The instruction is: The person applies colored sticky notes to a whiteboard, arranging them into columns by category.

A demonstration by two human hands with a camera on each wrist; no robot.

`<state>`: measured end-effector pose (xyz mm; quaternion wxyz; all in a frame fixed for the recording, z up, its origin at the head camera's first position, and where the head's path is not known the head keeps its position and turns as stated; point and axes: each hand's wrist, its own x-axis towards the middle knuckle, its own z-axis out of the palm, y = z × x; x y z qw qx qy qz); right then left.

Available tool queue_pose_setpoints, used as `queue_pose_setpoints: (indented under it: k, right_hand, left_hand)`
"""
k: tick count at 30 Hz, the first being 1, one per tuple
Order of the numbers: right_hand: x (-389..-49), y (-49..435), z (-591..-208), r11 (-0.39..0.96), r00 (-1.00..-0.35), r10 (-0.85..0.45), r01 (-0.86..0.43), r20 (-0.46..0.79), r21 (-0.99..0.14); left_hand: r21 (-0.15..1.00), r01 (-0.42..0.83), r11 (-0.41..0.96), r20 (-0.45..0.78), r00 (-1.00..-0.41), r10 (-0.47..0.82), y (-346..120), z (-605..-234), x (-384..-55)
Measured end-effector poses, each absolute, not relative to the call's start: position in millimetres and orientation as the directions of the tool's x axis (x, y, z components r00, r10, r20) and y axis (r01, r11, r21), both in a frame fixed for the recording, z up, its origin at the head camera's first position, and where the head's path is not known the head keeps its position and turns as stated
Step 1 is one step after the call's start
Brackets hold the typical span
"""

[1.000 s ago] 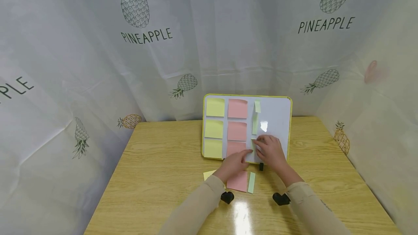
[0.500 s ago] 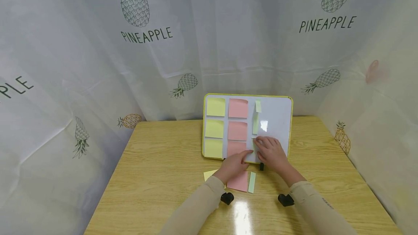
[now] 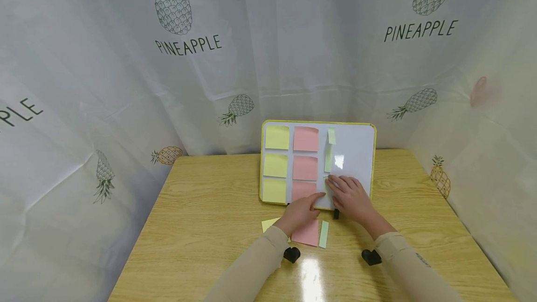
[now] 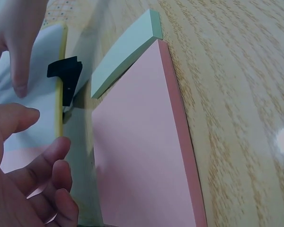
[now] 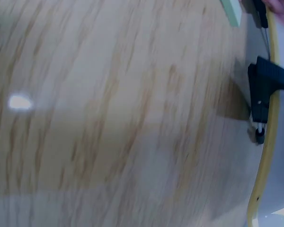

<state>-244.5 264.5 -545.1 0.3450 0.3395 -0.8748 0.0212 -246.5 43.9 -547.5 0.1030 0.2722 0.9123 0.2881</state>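
A yellow-edged whiteboard (image 3: 356, 146) stands upright on the table, bearing columns of yellow sticky notes (image 3: 277, 137), pink sticky notes (image 3: 305, 139) and narrow green sticky notes (image 3: 328, 161). My right hand (image 3: 350, 197) presses its fingertips at the lowest green sticky note (image 3: 326, 185), largely covering it. To its left, my left hand (image 3: 299, 211) points its index finger at the same note's lower part. Its other fingers curl loosely in the left wrist view, with nothing between them. Just below lie a pink sticky-note pad (image 4: 137, 142) and a narrow green pad (image 4: 125, 54).
A yellow pad (image 3: 269, 224) is partly hidden behind the left forearm. Black feet (image 4: 66, 75) support the board's lower edge on the wooden table (image 3: 201, 209). A white pineapple-print curtain (image 3: 289, 59) hangs behind and along the sides.
My right hand has shifted slightly down and right, its fingers flattening against the board over the lowest green note. The left hand has stayed almost still.
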Motion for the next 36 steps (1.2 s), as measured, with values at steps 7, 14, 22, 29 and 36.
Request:
queue_pose_setpoints:
  k: [7, 14, 22, 29, 36]
  right_hand:
    - [-244.4, 267.3, -546.7, 0.745, -0.492, -0.609, -0.624, 0.623, 0.236]
    - [-246.3, 267.9, -543.4, 0.739, -0.5, -0.624, -0.627, 0.601, 0.245]
    - [-248.1, 268.2, -535.5, 0.733, -0.543, -0.64, -0.643, 0.543, 0.221]
    - [-250.6, 267.4, -533.6, 0.71, -0.526, -0.655, -0.674, 0.543, 0.204]
    - [-247.9, 270.6, -531.8, 0.704, -0.553, -0.672, -0.683, 0.493, 0.194]
  left_hand:
    - [0.581, 0.442, 0.684, -0.03, -0.827, 0.561, 43.7, -549.7, -247.4]
    - [0.572, 0.451, 0.686, -0.022, -0.827, 0.561, 42.0, -548.6, -248.3]
    - [0.571, 0.443, 0.691, -0.035, -0.828, 0.56, 42.0, -548.6, -248.1]
    - [0.6, 0.428, 0.676, -0.056, -0.82, 0.569, 38.4, -542.9, -243.1]
    - [0.65, 0.396, 0.649, -0.043, -0.833, 0.552, 23.4, -530.8, -236.6]
